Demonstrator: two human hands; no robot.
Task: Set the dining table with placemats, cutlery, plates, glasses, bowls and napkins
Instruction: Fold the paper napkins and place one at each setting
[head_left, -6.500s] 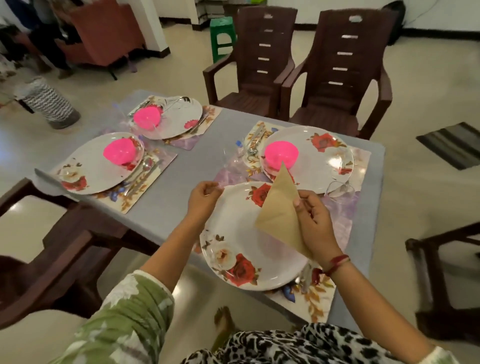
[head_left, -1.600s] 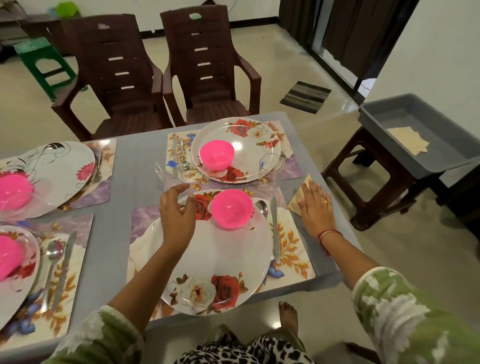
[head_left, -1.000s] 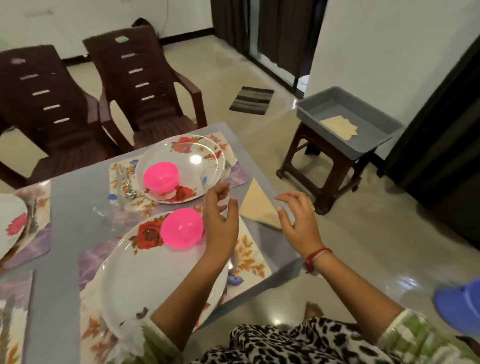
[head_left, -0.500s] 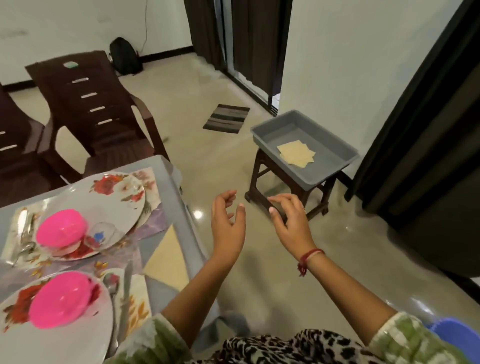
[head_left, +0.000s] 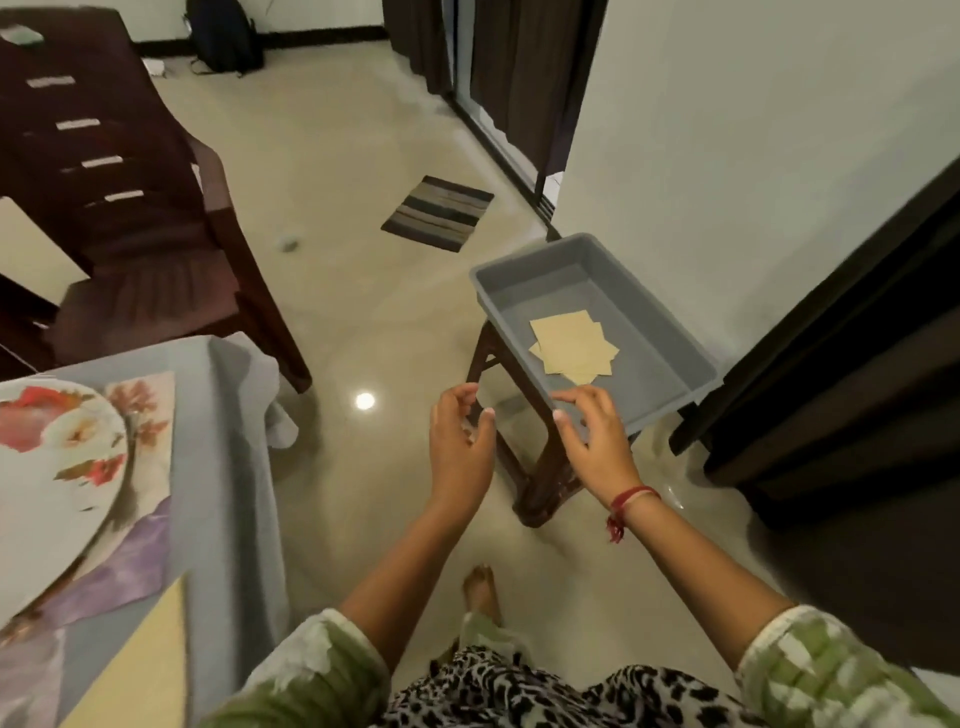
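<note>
A grey plastic tray (head_left: 524, 264) rests on a dark wooden stool (head_left: 540, 483) to the right of the table. Several beige paper napkins (head_left: 574, 347) lie loosely stacked inside it. My right hand (head_left: 595, 439) hovers over the tray's near rim, fingers spread, holding nothing. My left hand (head_left: 460, 441) hangs beside it over the floor, fingers curled but apart, also empty. At the far left, the grey dining table (head_left: 228, 467) carries a floral plate (head_left: 52, 467) on a placemat (head_left: 148, 410), with a folded beige napkin (head_left: 140, 670) lying at its near corner.
A dark brown plastic chair (head_left: 119, 208) stands behind the table. A striped mat (head_left: 437, 212) lies on the shiny floor by dark curtains (head_left: 498, 67). A white wall and a dark panel (head_left: 857, 389) close off the right side behind the stool. My bare foot (head_left: 482, 590) is below.
My view has swung right, away from the table and towards the tray. Both empty hands have moved forward, and the right one now reaches the tray's near rim.
</note>
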